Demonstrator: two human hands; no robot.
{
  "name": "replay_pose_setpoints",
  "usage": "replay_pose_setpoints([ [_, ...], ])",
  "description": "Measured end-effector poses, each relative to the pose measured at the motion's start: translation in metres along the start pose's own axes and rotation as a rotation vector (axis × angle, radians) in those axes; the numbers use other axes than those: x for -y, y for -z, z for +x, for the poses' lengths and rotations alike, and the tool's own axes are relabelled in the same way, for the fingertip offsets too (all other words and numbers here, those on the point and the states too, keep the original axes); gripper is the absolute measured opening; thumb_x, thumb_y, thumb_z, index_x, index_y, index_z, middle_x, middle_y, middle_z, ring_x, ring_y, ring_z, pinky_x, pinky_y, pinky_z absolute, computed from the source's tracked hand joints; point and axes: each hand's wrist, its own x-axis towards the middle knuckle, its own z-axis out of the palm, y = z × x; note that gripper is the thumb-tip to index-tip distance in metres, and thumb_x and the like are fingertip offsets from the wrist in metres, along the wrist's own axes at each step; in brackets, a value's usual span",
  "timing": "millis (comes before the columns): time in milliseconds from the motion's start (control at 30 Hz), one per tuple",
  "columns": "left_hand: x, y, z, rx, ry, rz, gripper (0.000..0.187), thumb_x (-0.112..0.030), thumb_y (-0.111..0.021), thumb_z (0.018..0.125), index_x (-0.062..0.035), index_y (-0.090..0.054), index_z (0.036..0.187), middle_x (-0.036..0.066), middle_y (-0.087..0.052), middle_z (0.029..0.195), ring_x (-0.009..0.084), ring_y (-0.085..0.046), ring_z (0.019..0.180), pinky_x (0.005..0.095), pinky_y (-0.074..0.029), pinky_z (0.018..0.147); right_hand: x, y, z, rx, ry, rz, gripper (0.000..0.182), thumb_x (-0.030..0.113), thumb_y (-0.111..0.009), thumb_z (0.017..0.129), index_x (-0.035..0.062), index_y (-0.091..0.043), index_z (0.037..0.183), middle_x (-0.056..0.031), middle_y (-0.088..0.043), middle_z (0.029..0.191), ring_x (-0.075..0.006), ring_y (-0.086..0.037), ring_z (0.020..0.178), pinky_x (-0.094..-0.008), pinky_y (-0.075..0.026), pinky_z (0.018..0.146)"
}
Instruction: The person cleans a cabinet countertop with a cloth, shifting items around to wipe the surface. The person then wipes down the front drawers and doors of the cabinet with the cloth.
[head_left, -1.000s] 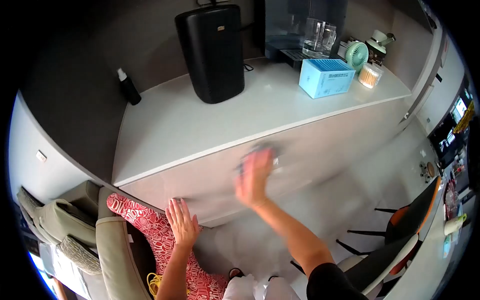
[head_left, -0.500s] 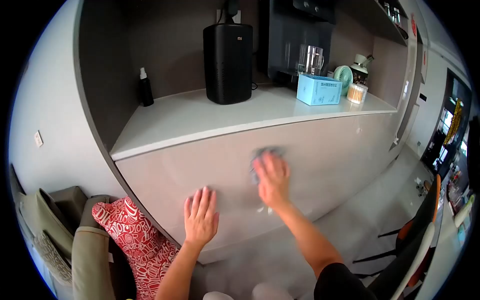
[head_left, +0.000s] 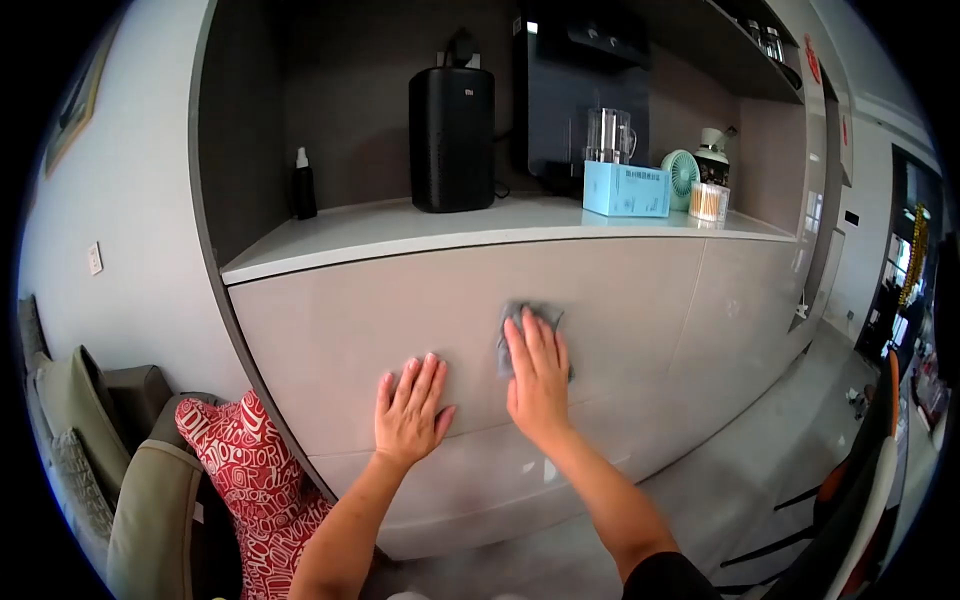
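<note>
My right hand [head_left: 541,388] lies over a crumpled grey cloth [head_left: 507,358] and presses it against the glossy beige cabinet front [head_left: 625,320]. Parts of the cloth show past the fingertips and along the left side of the hand; the rest is hidden under the palm and fingers. Lower and to the left, my left hand [head_left: 409,413] rests flat on the same panel, fingers stretched out, with nothing in it.
Above the panel, a white countertop [head_left: 360,236] bears a black speaker-like device [head_left: 452,140], a spray bottle [head_left: 304,185], a blue box [head_left: 627,190], a small green fan [head_left: 681,178] and cotton swabs [head_left: 709,203]. A red patterned cushion [head_left: 250,480] sits at lower left, chairs [head_left: 850,510] at right.
The cloth and right hand, blurred before, now look sharp and sit slightly lower on the panel relative to the countertop edge. My left hand stays flat on the panel. The camera view has shifted.
</note>
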Motion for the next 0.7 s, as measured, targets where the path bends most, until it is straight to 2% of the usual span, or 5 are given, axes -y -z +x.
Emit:
replay_pose_setpoints([
  [133, -0.001, -0.002, -0.001, 0.048, 0.014, 0.0, 0.073, -0.045, -0.059, 0.09, -0.0092, -0.042, 0.151, 0.008, -0.037, 0.159, 0.0281, -0.031, 0.147, 0.0527, -0.017, 0.12, -0.012, 0.009, 0.013, 0.035, 0.05, -0.044, 0.065, -0.004, -0.051, 0.085, 0.0046, -0.04, 0.148, -0.0187, -0.039, 0.152, -0.0371, -0.041, 0.137, -0.0572, -0.029, 0.112],
  [267, -0.001, 0.0, 0.0, 0.028, 0.004, 0.015, 0.073, -0.045, -0.059, 0.09, -0.008, -0.042, 0.151, 0.009, -0.037, 0.158, 0.0285, -0.031, 0.147, 0.0526, -0.017, 0.12, -0.001, 0.008, 0.022, -0.025, -0.015, 0.085, 0.066, 0.001, -0.055, 0.084, 0.0053, -0.041, 0.148, -0.0169, -0.037, 0.154, -0.0364, -0.04, 0.138, -0.0592, -0.028, 0.112],
  [400, 0.002, 0.001, 0.001, 0.017, -0.023, 0.028, 0.075, -0.045, -0.06, 0.09, -0.0067, -0.041, 0.151, 0.011, -0.038, 0.158, 0.0294, -0.031, 0.147, 0.0528, -0.016, 0.12, -0.003, -0.007, -0.033, 0.148, -0.009, 0.007, 0.074, 0.005, -0.063, 0.079, 0.0055, -0.039, 0.149, -0.0174, -0.036, 0.155, -0.0356, -0.036, 0.141, -0.0585, -0.025, 0.115],
  [567, -0.001, -0.001, -0.001, 0.023, 0.004, 0.004, 0.076, -0.045, -0.059, 0.09, -0.0061, -0.039, 0.152, 0.011, -0.034, 0.16, 0.03, -0.029, 0.148, 0.0533, -0.013, 0.121, -0.003, 0.01, 0.039, -0.065, 0.007, 0.027, 0.07, 0.002, -0.06, 0.08, 0.004, -0.041, 0.148, -0.0183, -0.037, 0.154, -0.0366, -0.041, 0.137, -0.057, -0.029, 0.112],
  [700, -0.001, -0.001, 0.0, 0.02, -0.008, 0.024, 0.077, -0.045, -0.059, 0.09, -0.0056, -0.037, 0.153, 0.011, -0.031, 0.161, 0.0299, -0.026, 0.149, 0.0529, -0.013, 0.121, 0.002, 0.002, -0.034, 0.076, -0.054, 0.04, 0.067, -0.001, -0.056, 0.08, 0.0016, -0.043, 0.146, -0.0194, -0.039, 0.152, -0.0371, -0.04, 0.137, -0.0565, -0.029, 0.112],
])
